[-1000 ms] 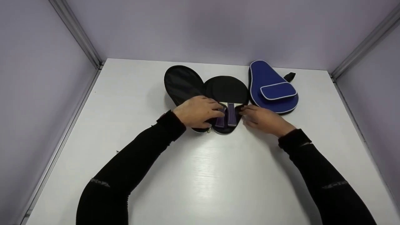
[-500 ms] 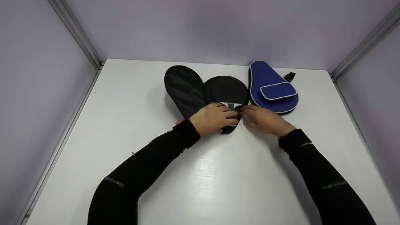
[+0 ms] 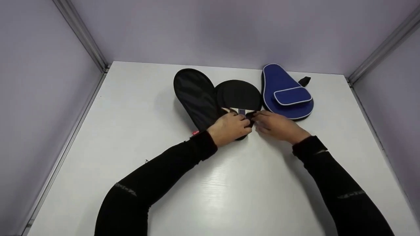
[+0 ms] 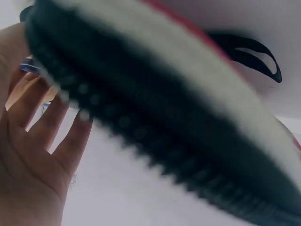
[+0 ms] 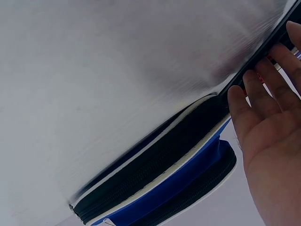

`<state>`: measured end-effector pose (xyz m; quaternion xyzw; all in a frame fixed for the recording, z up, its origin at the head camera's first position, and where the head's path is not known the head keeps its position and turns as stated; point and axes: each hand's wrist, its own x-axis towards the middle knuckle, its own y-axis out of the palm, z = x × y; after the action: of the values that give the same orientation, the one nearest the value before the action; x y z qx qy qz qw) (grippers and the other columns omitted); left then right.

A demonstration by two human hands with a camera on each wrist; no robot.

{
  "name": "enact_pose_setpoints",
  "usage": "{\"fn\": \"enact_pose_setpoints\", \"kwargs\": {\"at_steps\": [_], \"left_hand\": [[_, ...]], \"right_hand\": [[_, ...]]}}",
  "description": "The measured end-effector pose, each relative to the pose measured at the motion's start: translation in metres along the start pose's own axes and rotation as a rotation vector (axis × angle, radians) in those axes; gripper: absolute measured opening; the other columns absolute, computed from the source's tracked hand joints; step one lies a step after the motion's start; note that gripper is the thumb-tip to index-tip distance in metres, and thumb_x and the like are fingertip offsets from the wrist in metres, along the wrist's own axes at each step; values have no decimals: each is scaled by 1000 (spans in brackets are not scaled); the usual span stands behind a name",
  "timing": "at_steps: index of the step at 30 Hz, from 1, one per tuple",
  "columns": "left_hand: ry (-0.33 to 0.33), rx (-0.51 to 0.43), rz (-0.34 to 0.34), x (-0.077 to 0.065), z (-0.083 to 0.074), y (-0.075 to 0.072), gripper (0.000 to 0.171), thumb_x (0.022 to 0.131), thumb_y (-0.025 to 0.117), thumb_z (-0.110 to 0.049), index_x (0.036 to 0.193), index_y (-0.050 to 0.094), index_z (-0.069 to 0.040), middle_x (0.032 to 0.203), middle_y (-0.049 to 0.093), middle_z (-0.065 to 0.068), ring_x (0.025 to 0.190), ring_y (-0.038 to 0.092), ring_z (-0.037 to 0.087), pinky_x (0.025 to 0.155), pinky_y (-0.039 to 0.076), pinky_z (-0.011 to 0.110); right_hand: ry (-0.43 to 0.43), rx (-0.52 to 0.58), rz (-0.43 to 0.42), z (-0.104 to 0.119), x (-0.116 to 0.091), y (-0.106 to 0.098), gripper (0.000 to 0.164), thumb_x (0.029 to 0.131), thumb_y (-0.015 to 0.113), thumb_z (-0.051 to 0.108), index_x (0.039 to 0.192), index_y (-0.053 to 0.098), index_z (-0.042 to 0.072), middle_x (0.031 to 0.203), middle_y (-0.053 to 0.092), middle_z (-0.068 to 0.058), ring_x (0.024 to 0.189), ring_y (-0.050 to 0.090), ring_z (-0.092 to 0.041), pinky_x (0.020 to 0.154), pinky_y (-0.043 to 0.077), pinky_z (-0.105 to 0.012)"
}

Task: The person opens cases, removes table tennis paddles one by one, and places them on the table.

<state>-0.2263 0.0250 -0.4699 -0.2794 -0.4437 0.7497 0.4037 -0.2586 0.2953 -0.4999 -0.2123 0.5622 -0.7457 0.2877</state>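
Note:
A black zip case lies unfolded on the table in the head view, its lid to the left. In its right half are table tennis paddles, black faces up, with pale wood and a purple handle showing. My left hand lies over the handles, which it partly hides. In the left wrist view its fingers are spread and fairly straight, their tips hidden behind the case's zip edge. My right hand holds the case's right edge, fingers and thumb at the wall in the right wrist view.
A blue paddle case with white piping and a front pocket lies right of the black case, close against it. Its black strap sticks out behind. The white table meets lilac walls at the back and sides.
My left hand has moved right, from the left paddle handle and the lid's edge to over the right handle. My right hand has stayed at the case's edge.

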Motion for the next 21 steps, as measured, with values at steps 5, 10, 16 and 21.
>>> {"fn": "enact_pose_setpoints", "kwargs": {"at_steps": [5, 10, 16, 21], "left_hand": [[-3, -15, -39, -3, 0, 3, 34, 118, 69, -20, 149, 74, -32, 151, 75, -5, 140, 73, 17, 108, 68, 33], [-4, -25, -95, -4, -1, 4, 31, 117, 70, -17, 144, 78, -31, 145, 77, -4, 131, 75, 17, 92, 72, 31], [13, -12, -141, -5, 1, 4, 29, 117, 65, -12, 137, 81, -27, 138, 80, -2, 123, 77, 17, 85, 71, 28], [30, -33, -125, -8, 7, 0, 30, 116, 67, -8, 140, 79, -22, 142, 80, 0, 125, 77, 19, 90, 71, 28]], "right_hand": [[2, 3, -1, 1, 1, 0, 41, 113, 74, 11, 151, 73, -6, 156, 72, -26, 144, 72, -46, 120, 62, -62], [4, 1, 0, 3, 0, -1, 42, 113, 74, 12, 151, 73, -5, 157, 72, -25, 144, 72, -45, 122, 61, -62], [0, 17, -12, 5, 0, -1, 40, 114, 73, 11, 151, 74, -3, 158, 71, -26, 144, 72, -46, 120, 62, -63], [7, 13, -3, 4, 1, -1, 41, 115, 73, 13, 153, 73, -3, 159, 71, -26, 146, 72, -46, 122, 61, -63]]}}
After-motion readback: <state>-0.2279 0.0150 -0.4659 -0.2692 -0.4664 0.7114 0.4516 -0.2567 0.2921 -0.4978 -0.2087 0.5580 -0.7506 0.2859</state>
